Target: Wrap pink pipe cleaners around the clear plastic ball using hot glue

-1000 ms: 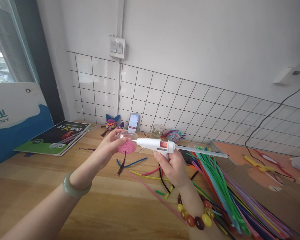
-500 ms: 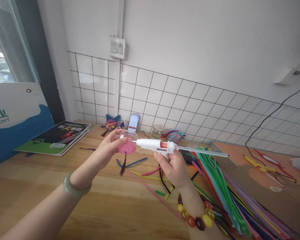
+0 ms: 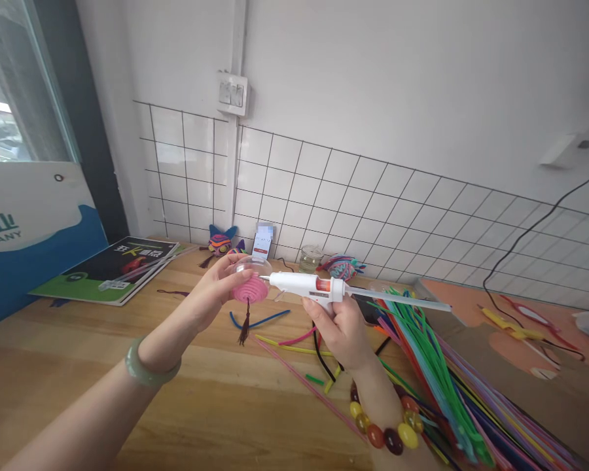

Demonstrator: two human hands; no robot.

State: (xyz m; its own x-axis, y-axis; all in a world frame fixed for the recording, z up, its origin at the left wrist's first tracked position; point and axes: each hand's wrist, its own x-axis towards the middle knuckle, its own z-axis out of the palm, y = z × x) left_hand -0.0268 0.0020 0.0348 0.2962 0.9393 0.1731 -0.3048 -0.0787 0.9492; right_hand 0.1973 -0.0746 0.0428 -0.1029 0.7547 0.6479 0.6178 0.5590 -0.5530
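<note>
My left hand is closed around a clear plastic ball whose lower part is covered in coiled pink pipe cleaner. A dark brown tassel hangs below it. My right hand grips a white hot glue gun, held level with its nozzle pointing left at the ball's side, at the upper edge of the pink coils. I cannot tell whether the tip touches. A long translucent glue stick sticks out of the gun's back.
Loose pipe cleaner pieces lie on the wooden table. A large pipe cleaner bundle spreads at right, near a yellow tool. Along the wall are a blue-eared figure, a phone, a glass jar and a book.
Almost nothing differs. The whole view has shifted very slightly, and both hands keep their holds, with the glue gun's nozzle staying at the pink coils.
</note>
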